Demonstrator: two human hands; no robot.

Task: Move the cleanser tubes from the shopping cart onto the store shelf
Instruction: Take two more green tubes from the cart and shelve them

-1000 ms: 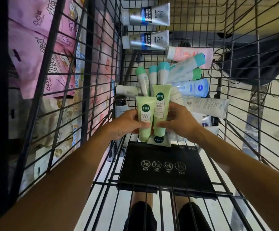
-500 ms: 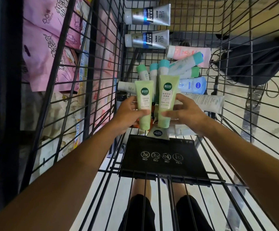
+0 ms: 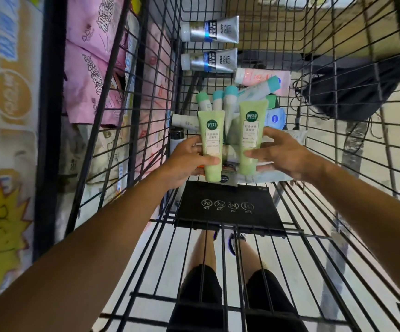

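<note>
I look down into a black wire shopping cart [image 3: 337,164]. My left hand [image 3: 184,161] grips a light green cleanser tube [image 3: 212,140], cap end down. My right hand [image 3: 287,156] grips a second, slightly taller green tube [image 3: 251,133]. Both tubes are lifted above the pile. Below and beyond lie several more tubes: two silver men's tubes [image 3: 209,29] [image 3: 209,60], a pink tube [image 3: 263,76], teal-capped white tubes [image 3: 228,101] and a blue tube [image 3: 275,118].
The store shelf stands at the left behind the cart wall, stocked with pink packs [image 3: 91,68] and a yellow price sign [image 3: 0,224]. The cart's black child-seat flap [image 3: 227,207] lies just under my hands. A dark bag [image 3: 352,92] rests outside the cart at right.
Both hands have risen out of the pile with their green tubes. The tubes have moved apart, and the camera view has swung slightly leftward toward the shelf.
</note>
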